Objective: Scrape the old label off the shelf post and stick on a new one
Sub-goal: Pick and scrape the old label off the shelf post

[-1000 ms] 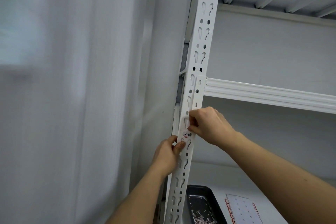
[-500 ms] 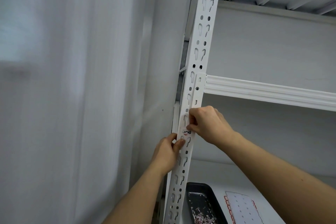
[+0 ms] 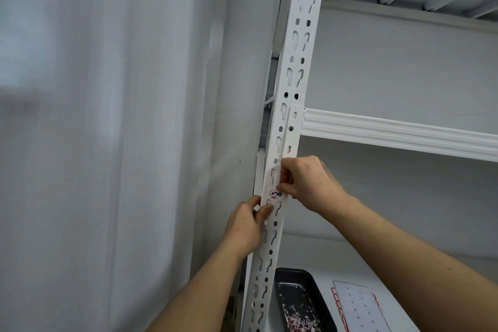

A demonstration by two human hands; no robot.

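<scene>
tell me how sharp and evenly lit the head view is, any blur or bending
Head view: soft, even light without hard shadows or glare; the curtain on the left is smeared and hazy, while the shelf post and both hands, left hand and right hand, are fairly crisp; the wide lens tilts the post and slants the shelf beam; the dark tray is cut off below.
</scene>
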